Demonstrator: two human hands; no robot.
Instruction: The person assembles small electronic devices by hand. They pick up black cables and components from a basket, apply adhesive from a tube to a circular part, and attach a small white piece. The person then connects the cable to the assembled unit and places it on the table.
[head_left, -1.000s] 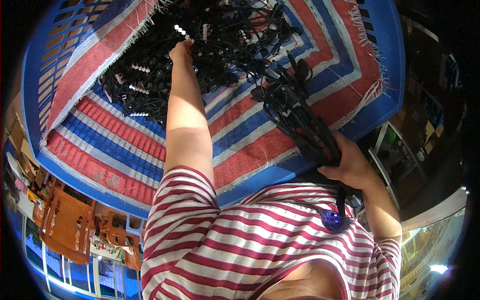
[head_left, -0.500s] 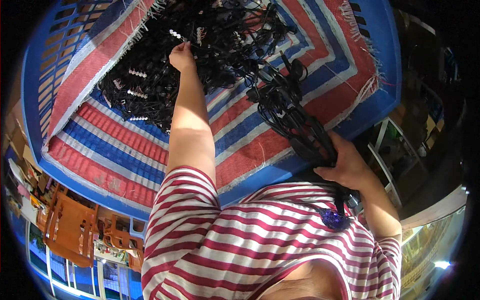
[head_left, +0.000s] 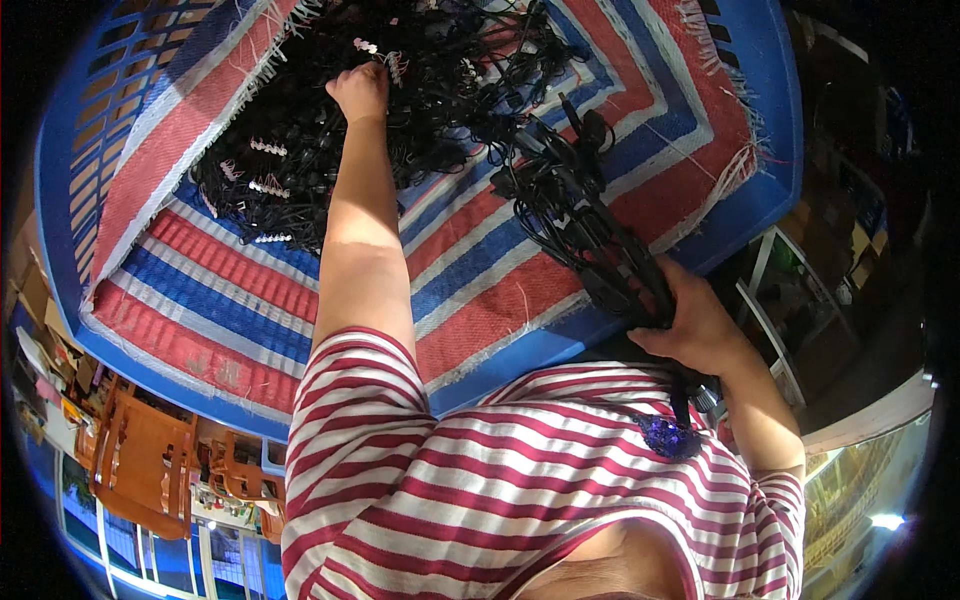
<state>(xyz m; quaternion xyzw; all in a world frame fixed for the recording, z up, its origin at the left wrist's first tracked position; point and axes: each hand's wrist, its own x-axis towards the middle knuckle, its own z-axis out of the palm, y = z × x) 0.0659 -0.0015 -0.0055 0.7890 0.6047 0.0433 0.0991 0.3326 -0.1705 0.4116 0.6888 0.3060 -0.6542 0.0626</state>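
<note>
My left hand reaches far into a heap of black cables. Its fingers are curled closed among the cables, beside a row of small white connectors; whatever lies between the fingertips is hidden. A thick bundle of black cables is gripped in my right hand, near the basket's front edge. The bundle's far end leans out over the striped cloth, with loops and plug-like black ends on it.
The heap lies on red, white and blue striped woven cloth lining a large blue plastic basket. An orange-brown chair stands at the lower left. At the right are a white frame and a pale curved edge.
My left hand has moved slightly farther into the heap and its fingers have curled down. The white connectors near it shifted a little. My right hand keeps its hold on the bundle.
</note>
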